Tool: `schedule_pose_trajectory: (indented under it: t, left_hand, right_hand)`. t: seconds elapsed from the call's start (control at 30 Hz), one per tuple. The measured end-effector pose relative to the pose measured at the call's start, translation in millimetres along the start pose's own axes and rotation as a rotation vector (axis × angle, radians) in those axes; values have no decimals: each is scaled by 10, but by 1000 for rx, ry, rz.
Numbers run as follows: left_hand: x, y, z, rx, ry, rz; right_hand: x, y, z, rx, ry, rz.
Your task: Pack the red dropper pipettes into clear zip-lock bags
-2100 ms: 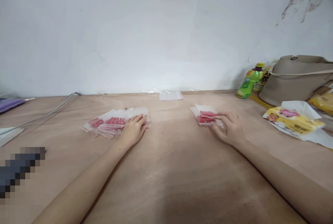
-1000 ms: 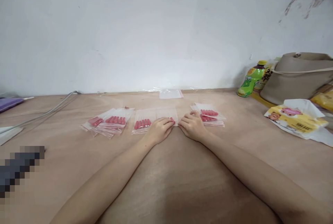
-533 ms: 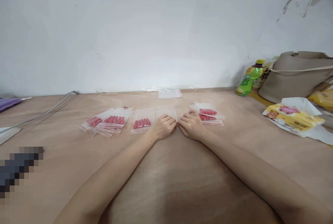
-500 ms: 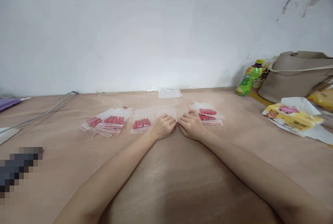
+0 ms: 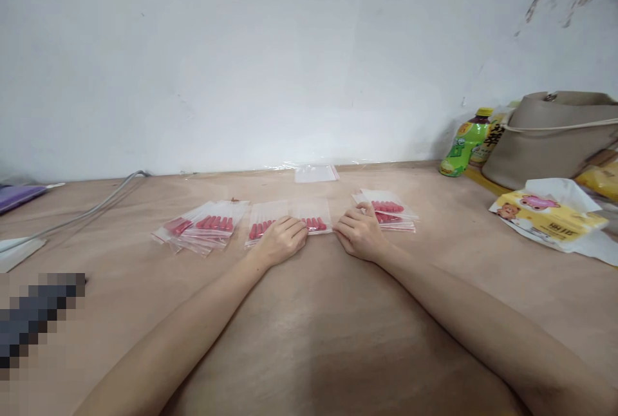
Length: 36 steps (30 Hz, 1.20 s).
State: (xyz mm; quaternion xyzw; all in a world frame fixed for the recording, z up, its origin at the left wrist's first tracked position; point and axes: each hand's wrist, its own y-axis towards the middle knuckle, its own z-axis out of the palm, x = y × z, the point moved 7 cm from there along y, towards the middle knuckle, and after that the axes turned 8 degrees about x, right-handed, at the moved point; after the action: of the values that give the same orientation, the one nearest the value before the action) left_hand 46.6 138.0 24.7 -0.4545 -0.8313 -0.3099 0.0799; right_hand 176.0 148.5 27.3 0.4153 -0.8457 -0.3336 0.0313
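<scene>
A clear zip-lock bag [image 5: 316, 208] with several small red pieces in it lies flat between my hands, its seal edge facing me. My left hand [image 5: 284, 239] is closed at the near left part of that edge, fingers pinched together. At the near right corner, my right hand [image 5: 358, 233] pinches the same edge with curled fingers. Just left, partly behind my left hand, lies a second filled bag [image 5: 263, 213]. Beyond the right hand is a small stack of filled bags [image 5: 389, 207]. My fingertips' exact hold is partly hidden.
More filled bags [image 5: 207, 226] fan out at the left. Flat bags [image 5: 316, 174] lie by the wall. A green drink bottle [image 5: 464, 145], grey-brown bag [image 5: 550, 139] and yellow-white wrapper [image 5: 550, 216] stand or lie at right. A grey cable [image 5: 101, 201] crosses the left.
My left hand has slid left along the bag's near edge, away from the right hand, uncovering the red pieces. The right hand has stayed near the right corner.
</scene>
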Motion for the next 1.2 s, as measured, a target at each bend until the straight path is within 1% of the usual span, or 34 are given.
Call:
schedule_pose_trajectory:
  t: [0.1,0.23,0.5,0.6,0.7,0.77,0.87,0.93,0.97,1.03,1.1,1.13,1.2]
  left_hand:
    - [34,-90,-55,10,8,-15]
    - [54,-125,-97,29,15,-51]
    - [94,-130,-77,73,16,-105]
    - [102,-140,-68,78,-5,-112]
    - [98,-141,-104,78,-38,-120]
    - [128,-164,-155,72,-63,-171]
    - [263,-286,-185,81,-115,-350]
    - [371,-420,-146,97,-140,-487]
    - [413,-486,-113,109,-142,-538]
    - [473,-595,-32,145,-144,-613]
    - [494,-648,43,184,-166,-638]
    - [494,-653,67,197,-182,-640]
    - [480,-629,89,207,-211,-635]
  right_hand:
    - [0,-5,-27,-13,-1,1]
    - [-8,-13,-33,-7,-5,8]
    - [-32,-31,-26,-15,-22,16]
    - [20,-8,-17,-18,-24,-22]
    - [62,32,26,0,-45,-53]
    - [38,57,56,19,-84,-45]
    - [-79,74,66,41,-157,1]
    - [-195,59,85,100,-191,55]
    - [-261,38,108,153,-198,95]
    - [-407,-42,174,299,-193,208]
    - [-533,-169,232,444,-168,322]
    - [-579,-238,245,496,-155,361]
    - [-642,-366,238,554,-135,395]
